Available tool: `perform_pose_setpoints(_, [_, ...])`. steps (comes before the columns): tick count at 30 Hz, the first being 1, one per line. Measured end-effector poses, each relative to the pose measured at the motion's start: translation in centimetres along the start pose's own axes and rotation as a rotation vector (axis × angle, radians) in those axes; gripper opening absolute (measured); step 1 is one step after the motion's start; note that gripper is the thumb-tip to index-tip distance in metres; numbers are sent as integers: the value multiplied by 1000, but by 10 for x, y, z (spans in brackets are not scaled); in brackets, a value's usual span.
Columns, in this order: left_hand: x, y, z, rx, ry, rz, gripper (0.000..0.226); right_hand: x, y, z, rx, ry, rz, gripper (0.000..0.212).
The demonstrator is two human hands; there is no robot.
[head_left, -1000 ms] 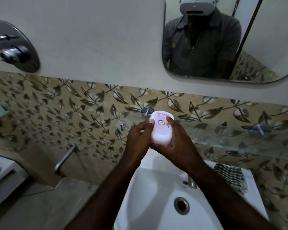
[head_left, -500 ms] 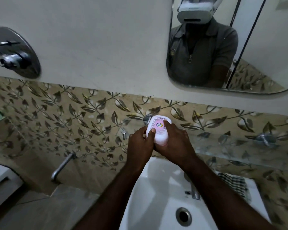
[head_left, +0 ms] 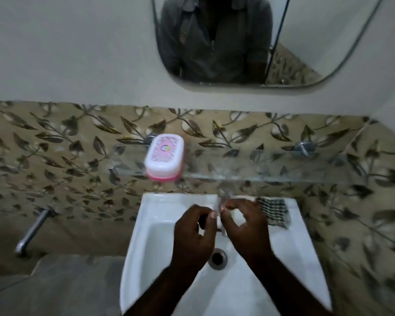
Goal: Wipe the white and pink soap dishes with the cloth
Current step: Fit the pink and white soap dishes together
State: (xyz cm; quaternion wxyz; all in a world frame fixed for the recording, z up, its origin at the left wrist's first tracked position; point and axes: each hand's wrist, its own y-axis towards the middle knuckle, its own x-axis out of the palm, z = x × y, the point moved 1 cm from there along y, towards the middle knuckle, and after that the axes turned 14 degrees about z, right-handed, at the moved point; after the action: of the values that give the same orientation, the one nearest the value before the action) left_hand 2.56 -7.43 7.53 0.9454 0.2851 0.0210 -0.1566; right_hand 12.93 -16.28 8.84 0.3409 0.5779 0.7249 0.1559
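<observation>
White over pink, the lidded soap dish (head_left: pixel 164 157) sits shut on the left part of a clear glass shelf (head_left: pixel 260 166) fixed to the wall, a little above and left of the frame's centre. Its white lid carries a pink pattern with a small round emblem, and its pink base shows along the lower edge. Nothing touches it. Below the shelf, in the lower middle of the frame, a white sink (head_left: pixel 144 226) fills the view, with a dark metal drain (head_left: pixel 217 258) in its bowl. Both hands hang over the bowl, well apart from the dish and blurred. The left hand (head_left: pixel 194 233) has its fingers loosely curled with the thumb near the forefinger, and nothing shows in its grasp. The right hand (head_left: pixel 245 229) is likewise loosely curled, its fingertips close to the blurred sink tap (head_left: pixel 223 198); whether they touch or pinch the tap cannot be told. The checked cloth (head_left: pixel 275 213), dark and light squares, lies bunched on the sink's back rim just to the right of the right hand, with neither hand on it. Leaf-patterned tiles (head_left: pixel 55 144) run across the middle of the frame behind the shelf. A metal wall spout (head_left: pixel 32 231) juts out at the lower left. At the top, a rounded mirror (head_left: pixel 317 42) reflects a person's torso in a dark collared shirt.
</observation>
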Motion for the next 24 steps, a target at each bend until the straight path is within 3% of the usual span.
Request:
perform_pose_setpoints(4, [51, -35, -8, -49, 44, -356, 9, -26, -25, 87, 330, -269, -144, 9])
perform_pose_setpoints(7, [80, -41, -14, -69, 84, -488, 10, -38, -28, 132, 352, -391, -172, 23])
perform_pose_setpoints(11, [107, -35, -19, -103, 144, -564, 10, -32, -14, 165, 288, -448, -239, 45])
perform_pose_setpoints(15, [120, -29, -20, -154, 167, -574, 10, -16, 0, 191, 195, -500, -447, 64])
perform_pose_setpoints(18, [120, -25, -24, -179, 190, -552, 10, -10, -3, 209, 150, -719, -617, 78])
perform_pose_setpoints(24, [112, -18, -34, -194, 257, -536, 20, -30, -5, 241, 135, -711, -551, 71])
